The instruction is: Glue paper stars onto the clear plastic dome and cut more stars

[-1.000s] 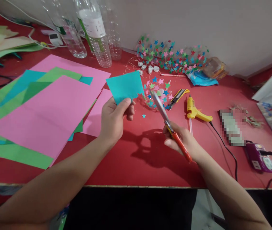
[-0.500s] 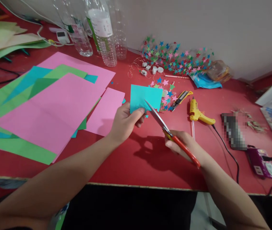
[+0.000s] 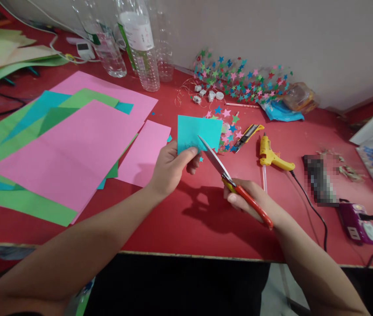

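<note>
Between the thumb and fingers of my left hand (image 3: 173,164) is a small turquoise sheet of paper (image 3: 197,129), held up above the table by its lower edge. My right hand (image 3: 250,197) is closed round the red handles of a pair of scissors (image 3: 226,173). Their blades point up and left, and the tips lie over the front of the sheet, near its middle; the blades look nearly closed. Faint dark marks show on the paper just above my left thumb. A tiny turquoise star (image 3: 201,159) lies beside my left fingers.
Pink paper (image 3: 71,153) and green sheets overlap at left. Plastic bottles (image 3: 140,48) stand behind. Paper stars (image 3: 227,127), a box cutter (image 3: 248,137) and a yellow glue gun (image 3: 275,158) lie right of the sheet. A purple power socket (image 3: 359,224) sits far right, with cords.
Almost nothing differs. The hands, the sheet and the scissors keep the same pose, with only a very slight shift of the whole view.
</note>
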Tool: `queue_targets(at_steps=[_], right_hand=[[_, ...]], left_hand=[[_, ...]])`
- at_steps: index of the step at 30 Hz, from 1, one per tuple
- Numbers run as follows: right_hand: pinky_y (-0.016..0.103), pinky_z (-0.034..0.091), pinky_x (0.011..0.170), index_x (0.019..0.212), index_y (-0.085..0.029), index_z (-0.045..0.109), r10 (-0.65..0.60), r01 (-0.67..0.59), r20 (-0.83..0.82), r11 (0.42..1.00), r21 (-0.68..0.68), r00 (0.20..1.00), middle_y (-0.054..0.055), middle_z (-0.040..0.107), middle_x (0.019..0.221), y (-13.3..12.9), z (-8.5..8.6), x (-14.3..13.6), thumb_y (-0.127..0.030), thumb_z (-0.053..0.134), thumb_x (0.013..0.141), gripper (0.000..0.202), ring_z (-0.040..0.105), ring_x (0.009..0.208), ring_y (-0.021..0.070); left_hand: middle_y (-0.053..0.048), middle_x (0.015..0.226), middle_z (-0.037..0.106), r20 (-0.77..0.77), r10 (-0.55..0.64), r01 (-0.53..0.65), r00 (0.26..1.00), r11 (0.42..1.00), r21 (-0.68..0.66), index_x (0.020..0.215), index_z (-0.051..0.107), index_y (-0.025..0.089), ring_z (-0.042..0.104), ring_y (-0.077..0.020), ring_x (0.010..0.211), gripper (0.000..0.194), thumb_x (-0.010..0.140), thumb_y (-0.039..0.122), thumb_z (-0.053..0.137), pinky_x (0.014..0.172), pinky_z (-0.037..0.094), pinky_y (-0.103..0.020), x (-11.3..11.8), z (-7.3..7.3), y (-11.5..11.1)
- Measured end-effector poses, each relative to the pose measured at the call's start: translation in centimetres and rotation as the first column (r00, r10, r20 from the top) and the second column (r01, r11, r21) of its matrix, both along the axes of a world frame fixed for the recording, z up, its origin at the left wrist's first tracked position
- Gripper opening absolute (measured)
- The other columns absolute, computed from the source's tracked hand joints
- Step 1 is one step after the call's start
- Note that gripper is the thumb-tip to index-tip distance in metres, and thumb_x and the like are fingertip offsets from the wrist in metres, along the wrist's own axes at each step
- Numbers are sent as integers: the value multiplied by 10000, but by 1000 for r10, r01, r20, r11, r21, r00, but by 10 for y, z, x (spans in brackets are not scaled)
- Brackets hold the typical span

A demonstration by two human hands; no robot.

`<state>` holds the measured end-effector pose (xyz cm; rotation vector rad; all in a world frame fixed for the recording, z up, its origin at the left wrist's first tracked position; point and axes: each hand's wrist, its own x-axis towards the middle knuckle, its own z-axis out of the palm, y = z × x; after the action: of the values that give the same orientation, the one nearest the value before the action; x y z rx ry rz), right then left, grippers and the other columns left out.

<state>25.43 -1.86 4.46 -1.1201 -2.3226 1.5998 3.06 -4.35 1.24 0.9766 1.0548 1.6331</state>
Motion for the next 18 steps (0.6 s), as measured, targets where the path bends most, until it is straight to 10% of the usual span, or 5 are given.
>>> queue_targets(at_steps=[18], right_hand=[[253, 303, 554, 772, -186, 467, 1, -2, 54, 1000, 11, 999, -31, 422, 669, 0, 3, -1, -806, 461, 803, 621, 350, 599, 101]], left_hand=[[30, 615, 625, -14, 22, -22, 1000, 1000, 9, 776, 627, 177, 558, -74, 478, 103, 849, 245, 602, 428, 463, -186, 0, 0, 1]])
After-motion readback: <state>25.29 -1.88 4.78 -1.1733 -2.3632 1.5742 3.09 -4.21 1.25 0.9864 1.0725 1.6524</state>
